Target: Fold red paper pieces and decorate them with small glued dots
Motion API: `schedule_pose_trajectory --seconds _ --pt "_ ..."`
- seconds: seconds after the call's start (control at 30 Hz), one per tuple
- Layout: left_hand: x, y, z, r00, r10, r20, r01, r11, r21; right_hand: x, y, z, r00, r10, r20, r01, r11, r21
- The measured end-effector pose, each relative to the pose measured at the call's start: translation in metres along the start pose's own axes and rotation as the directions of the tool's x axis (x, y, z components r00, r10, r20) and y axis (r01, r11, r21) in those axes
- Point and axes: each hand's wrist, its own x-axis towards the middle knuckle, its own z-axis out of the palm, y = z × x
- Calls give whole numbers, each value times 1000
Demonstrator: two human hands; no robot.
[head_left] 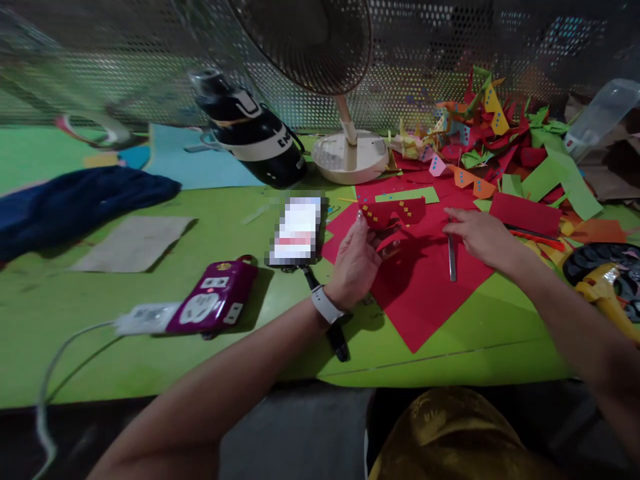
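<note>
My left hand (356,263) is closed on a red paper cut-out (417,212) with small yellow squares stuck on it, notched along its lower edge like a pair of paper glasses. It is raised above red sheets of paper (415,320) on the table. To the right, my right hand (477,235) has its fingertips together at the top end of a slim grey metal tool (453,260), whose exact kind I cannot make out. The tool's lower end points towards me over the red paper. A light green paper strip (407,195) lies just behind the cut-out.
A phone (297,230) and a purple power strip (213,297) lie left of my hands. Behind stand a black bottle (265,143) and a fan (350,157). Colourful paper scraps (480,133) pile up at back right. A yellow-handled tool (603,287) sits at far right.
</note>
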Motion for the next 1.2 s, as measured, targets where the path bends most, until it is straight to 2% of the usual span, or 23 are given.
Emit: schedule_pose_trajectory --seconds 0.07,0.13,0.2,0.27,0.33,0.43,0.5,0.6,0.67,0.8,0.87,0.97,1.1,1.2 --pt "-1 0 0 1000 -10 18 10 1000 14 2 -2 -3 987 95 -129 -83 992 93" --pt "-2 1 1 999 -16 36 15 999 33 6 -5 -4 951 219 -217 -153 946 284" --pt "-4 2 2 998 -21 56 18 999 51 10 -10 -2 930 318 -184 -174 823 541" --pt "-7 3 4 997 -29 69 25 998 57 14 -16 2 932 349 -94 -164 639 751" --pt "-10 2 6 996 -35 81 30 998 60 16 -20 8 938 345 -42 -142 489 861" --pt "-12 -1 7 994 -9 107 2 997 72 16 -21 10 944 329 1 -144 408 901" --pt "-13 -3 6 995 16 101 -24 997 70 15 -20 6 939 343 -5 -156 441 884" --pt "-15 -3 4 998 28 61 -35 994 106 11 -24 -3 914 357 -193 -72 612 788" --pt "-18 -2 4 997 23 76 -36 983 177 8 -31 -7 919 256 -298 19 728 686" --pt "-29 2 8 982 -6 187 -47 959 280 5 -49 -5 962 1 -272 137 862 487" --pt "-32 5 11 972 -23 235 -50 952 300 4 -53 -1 964 -57 -258 165 894 416" --pt "-33 7 12 962 -40 271 -56 940 337 4 -52 -1 964 -101 -246 197 892 406" --pt "-32 8 12 960 -31 279 -85 916 393 4 -45 -5 960 -197 -199 260 891 372" --pt "-32 8 11 964 -37 263 -78 908 412 5 -43 -7 943 -246 -223 302 915 268"
